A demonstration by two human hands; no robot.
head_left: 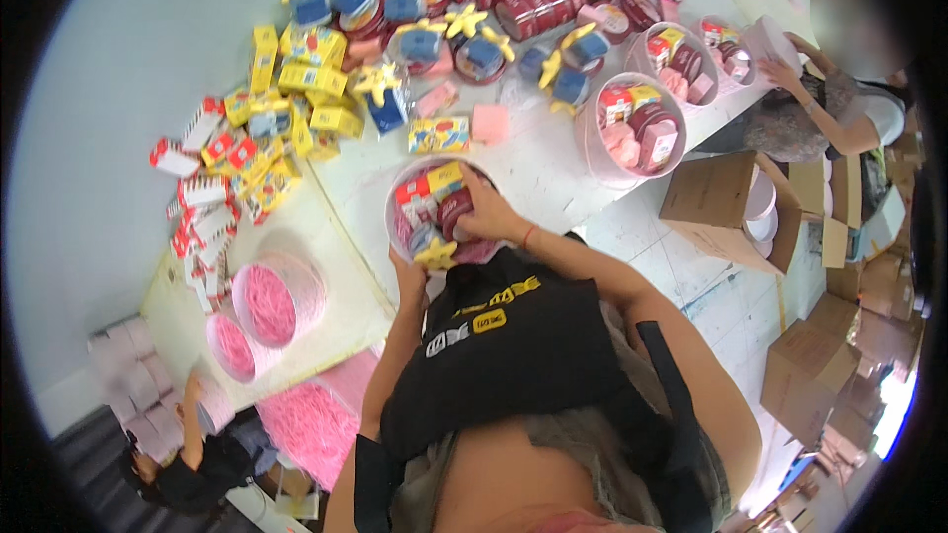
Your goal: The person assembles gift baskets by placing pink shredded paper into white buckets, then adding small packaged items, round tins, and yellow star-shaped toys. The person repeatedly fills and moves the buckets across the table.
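A pale pink bucket point(389, 209) stands at the near table edge, against my black apron. It holds pink shredded paper, a yellow box point(444, 178), a red-and-white box point(416, 199), a blue item with a yellow star point(435, 254) and a dark red round tin point(453, 209). My right hand point(480, 209) reaches into the bucket with its fingers closed on the tin, covering part of it. My left hand point(407, 274) grips the bucket's near left side; some of its fingers are hidden. Beyond the bucket lie a colourful box point(438, 135) and a pink block point(490, 124).
Yellow boxes point(314, 79) and red-and-white boxes point(204, 217) lie piled left; star items and red tins point(538, 10) lie behind. Filled buckets point(632, 128) stand right, paper-filled ones point(281, 301) left. One person works at each end. Cartons point(726, 202) stand right.
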